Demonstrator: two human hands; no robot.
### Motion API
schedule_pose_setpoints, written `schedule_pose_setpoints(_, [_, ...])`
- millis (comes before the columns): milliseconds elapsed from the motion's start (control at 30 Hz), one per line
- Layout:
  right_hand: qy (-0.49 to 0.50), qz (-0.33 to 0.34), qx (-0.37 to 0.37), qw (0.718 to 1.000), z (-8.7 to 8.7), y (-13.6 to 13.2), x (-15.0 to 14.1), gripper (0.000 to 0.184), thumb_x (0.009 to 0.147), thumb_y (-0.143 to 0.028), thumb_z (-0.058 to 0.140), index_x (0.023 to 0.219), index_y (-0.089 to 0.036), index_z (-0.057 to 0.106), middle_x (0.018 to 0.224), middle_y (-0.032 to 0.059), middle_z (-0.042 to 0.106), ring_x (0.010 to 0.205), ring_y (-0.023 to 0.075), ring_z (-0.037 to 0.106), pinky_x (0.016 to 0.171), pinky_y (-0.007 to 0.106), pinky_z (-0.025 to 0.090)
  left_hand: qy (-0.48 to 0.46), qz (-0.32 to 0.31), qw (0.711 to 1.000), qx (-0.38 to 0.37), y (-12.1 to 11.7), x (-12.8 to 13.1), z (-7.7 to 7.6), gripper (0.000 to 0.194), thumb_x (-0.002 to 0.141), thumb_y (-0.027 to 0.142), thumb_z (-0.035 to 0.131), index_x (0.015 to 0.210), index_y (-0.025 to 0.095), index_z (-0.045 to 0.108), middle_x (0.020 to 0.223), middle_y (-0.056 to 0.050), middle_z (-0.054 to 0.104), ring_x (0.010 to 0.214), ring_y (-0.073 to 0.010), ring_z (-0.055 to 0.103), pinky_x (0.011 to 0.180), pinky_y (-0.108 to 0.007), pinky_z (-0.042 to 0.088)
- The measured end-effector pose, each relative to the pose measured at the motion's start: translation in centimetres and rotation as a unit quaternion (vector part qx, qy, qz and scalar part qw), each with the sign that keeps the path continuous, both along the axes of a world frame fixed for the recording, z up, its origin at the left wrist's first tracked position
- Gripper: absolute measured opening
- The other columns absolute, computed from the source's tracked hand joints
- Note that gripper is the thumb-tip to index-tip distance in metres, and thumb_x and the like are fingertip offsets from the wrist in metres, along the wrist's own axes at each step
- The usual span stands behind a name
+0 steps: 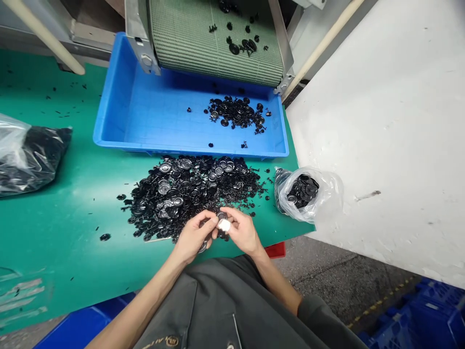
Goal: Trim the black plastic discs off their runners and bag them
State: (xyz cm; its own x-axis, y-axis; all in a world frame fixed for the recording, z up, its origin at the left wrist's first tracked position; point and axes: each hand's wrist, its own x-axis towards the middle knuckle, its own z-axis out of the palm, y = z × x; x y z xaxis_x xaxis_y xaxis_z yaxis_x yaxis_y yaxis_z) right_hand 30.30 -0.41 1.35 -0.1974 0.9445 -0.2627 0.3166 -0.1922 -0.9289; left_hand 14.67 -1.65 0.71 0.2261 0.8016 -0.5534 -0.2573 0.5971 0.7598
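My left hand [196,235] and my right hand [240,229] meet at the near edge of a heap of small black plastic parts [174,194]. Between the fingertips of both hands is a round black disc [221,215]. A white wrap [224,225] covers the tip of my right thumb. Another dark round part [202,247] shows under my left fingers; whether that hand grips it I cannot tell. The heap mixes ringed discs with small pronged pieces, and lies on a green tabletop [109,261].
Behind the heap stands a blue tray [152,121] with black parts in it, beneath a green conveyor belt [203,48] carrying more. An open clear bag of black discs [303,191] stands at the right. A filled plastic bag [32,155] lies at the left.
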Motion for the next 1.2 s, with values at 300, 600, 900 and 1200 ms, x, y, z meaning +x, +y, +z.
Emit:
schedule_pose_setpoints(300, [-0.158,0.17,0.157,0.96,0.9,-1.2,-0.1,0.049,0.088,-0.009,0.042,0.135,-0.018,0.052,0.115,0.0099,0.06,0.1,0.0194,0.061,0.089,0.031,0.053,-0.066,-0.04,0.993,-0.087,-1.1,-0.6,0.0,0.042,0.081,0.059,0.066,0.077,0.018,0.055,0.051,0.004,0.056,0.038,-0.0067,0.04,0.033,-0.014,0.034])
schedule_pose_setpoints(600, [-0.14,0.116,0.141,0.973,0.8,-1.7,-0.5,0.028,0.09,-0.015,0.052,0.116,-0.02,0.062,0.093,0.004,0.062,0.078,0.0155,0.06,0.077,0.026,0.052,-0.066,-0.012,0.995,-0.079,-1.9,-0.9,0.5,0.039,0.079,0.054,0.071,0.078,0.017,0.059,0.053,0.002,0.057,0.041,-0.0072,0.041,0.035,-0.015,0.035])
schedule_pose_setpoints(900, [-0.109,0.188,0.132,0.967,0.4,-1.4,-0.2,0.039,0.087,-0.007,0.045,0.122,-0.02,0.057,0.099,0.0044,0.064,0.091,0.0166,0.061,0.084,0.027,0.051,-0.014,-0.094,0.995,-0.041,-2.0,-1.9,-0.3,0.047,0.083,0.063,0.061,0.077,0.017,0.058,0.053,0.002,0.056,0.036,-0.007,0.043,0.034,-0.015,0.033])
schedule_pose_setpoints(1200, [-0.043,0.184,0.139,0.972,0.2,-1.0,-0.6,0.027,0.089,-0.012,0.044,0.106,-0.021,0.063,0.09,0.0027,0.068,0.083,0.0154,0.064,0.078,0.026,0.051,-0.056,-0.097,0.992,-0.053,-2.3,-1.9,0.4,0.044,0.087,0.059,0.058,0.077,0.016,0.06,0.05,0.002,0.055,0.035,-0.0066,0.04,0.032,-0.015,0.033])
